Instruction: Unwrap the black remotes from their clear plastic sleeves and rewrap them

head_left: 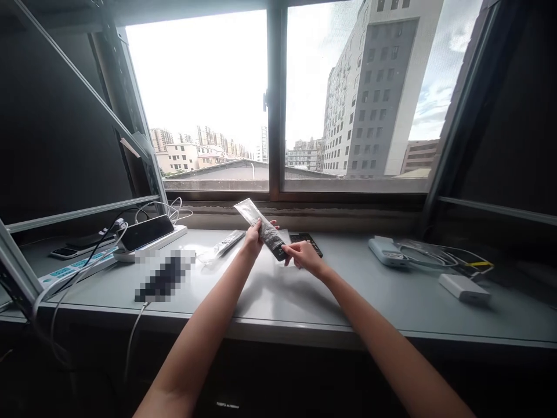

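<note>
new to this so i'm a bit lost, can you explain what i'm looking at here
There's no robot here: these are a person's bare hands, in a single picture from a camera worn on their head, looking forward and down. The left hand grips a dark item in a clear plastic sleeve; the right hand pinches its lower end. On the desk lie another sleeved item, power strips and cables, and, at right, a small white box. One object on the left is pixelated, so I can't identify it.

Glaring window (195, 75) backlight leaves the sides dark, with soft tabletop (348, 302) shadows and seemingly stretched edges.
</note>
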`<control>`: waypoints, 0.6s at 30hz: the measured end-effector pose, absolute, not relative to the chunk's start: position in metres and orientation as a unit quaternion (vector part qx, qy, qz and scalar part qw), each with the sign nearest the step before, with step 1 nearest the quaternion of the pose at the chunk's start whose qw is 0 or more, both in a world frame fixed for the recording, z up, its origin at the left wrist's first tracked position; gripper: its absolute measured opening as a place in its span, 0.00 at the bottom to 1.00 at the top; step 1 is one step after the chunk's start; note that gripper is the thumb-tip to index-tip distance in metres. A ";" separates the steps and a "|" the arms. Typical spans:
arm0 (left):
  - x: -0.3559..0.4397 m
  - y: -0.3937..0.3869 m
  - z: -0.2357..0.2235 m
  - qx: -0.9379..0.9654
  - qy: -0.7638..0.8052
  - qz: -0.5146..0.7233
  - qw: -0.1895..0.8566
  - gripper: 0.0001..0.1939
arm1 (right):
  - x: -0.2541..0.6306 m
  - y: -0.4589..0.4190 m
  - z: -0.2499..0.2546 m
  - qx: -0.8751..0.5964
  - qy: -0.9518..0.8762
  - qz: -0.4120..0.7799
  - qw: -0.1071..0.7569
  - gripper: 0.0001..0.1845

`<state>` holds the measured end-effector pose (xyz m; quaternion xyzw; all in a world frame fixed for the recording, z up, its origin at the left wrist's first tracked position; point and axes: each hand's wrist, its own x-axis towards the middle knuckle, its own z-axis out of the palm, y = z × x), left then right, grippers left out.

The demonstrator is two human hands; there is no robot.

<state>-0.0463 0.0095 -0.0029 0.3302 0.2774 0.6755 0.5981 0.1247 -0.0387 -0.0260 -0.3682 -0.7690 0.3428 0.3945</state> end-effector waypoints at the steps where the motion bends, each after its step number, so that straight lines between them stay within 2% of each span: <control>1: -0.048 0.010 -0.003 0.324 0.280 0.681 0.594 0.20 | 0.126 -0.040 -0.025 -0.370 -0.771 0.345 0.388 0.27; 8: -0.064 0.018 -0.003 0.272 0.281 0.719 0.575 0.20 | 0.142 -0.059 -0.012 -0.402 -0.777 0.350 0.336 0.24; 13: -0.080 0.024 -0.007 0.204 0.310 0.727 0.577 0.20 | 0.170 -0.073 0.005 -0.413 -0.734 0.452 0.292 0.27; 18: -0.081 0.028 -0.014 0.167 0.376 0.731 0.544 0.16 | 0.219 -0.059 0.010 -0.423 -0.704 0.457 0.342 0.28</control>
